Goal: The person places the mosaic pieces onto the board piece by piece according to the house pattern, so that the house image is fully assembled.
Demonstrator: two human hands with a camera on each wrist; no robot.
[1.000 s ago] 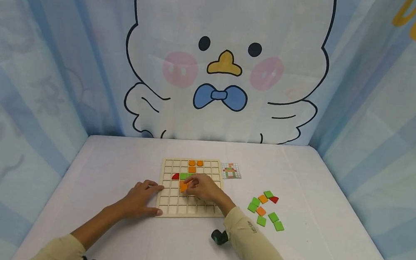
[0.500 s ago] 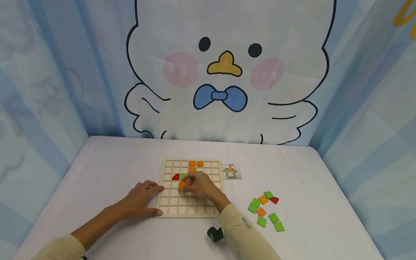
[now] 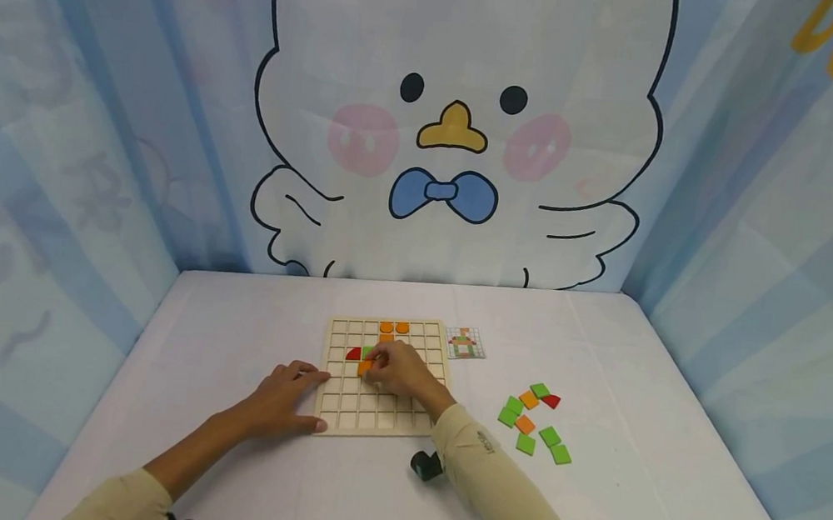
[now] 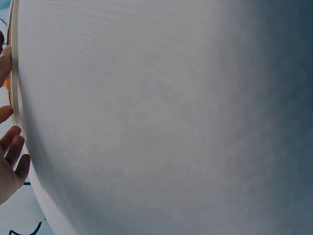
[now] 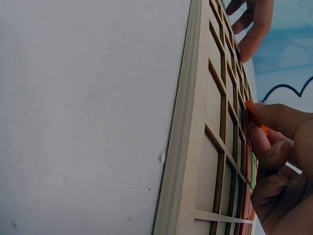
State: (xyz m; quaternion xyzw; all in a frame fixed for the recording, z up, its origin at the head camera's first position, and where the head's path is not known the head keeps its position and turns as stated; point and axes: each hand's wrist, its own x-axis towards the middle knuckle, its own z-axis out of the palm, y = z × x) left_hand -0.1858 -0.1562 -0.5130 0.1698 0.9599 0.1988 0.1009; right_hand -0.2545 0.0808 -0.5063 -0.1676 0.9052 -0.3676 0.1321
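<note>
Pinching an orange tile (image 3: 364, 369) aslant over gridded board (image 3: 367, 419), right hand (image 3: 404, 371), left hand (image 3: 284, 402) spread at board's edge

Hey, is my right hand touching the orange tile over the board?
Touching. The right wrist view shows it: the right hand pinches the orange tile between its thumb and fingers.

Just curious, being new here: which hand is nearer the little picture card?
Right. The right hand is over the board, left of the picture card; the left hand is across the board, at its left edge.
</note>
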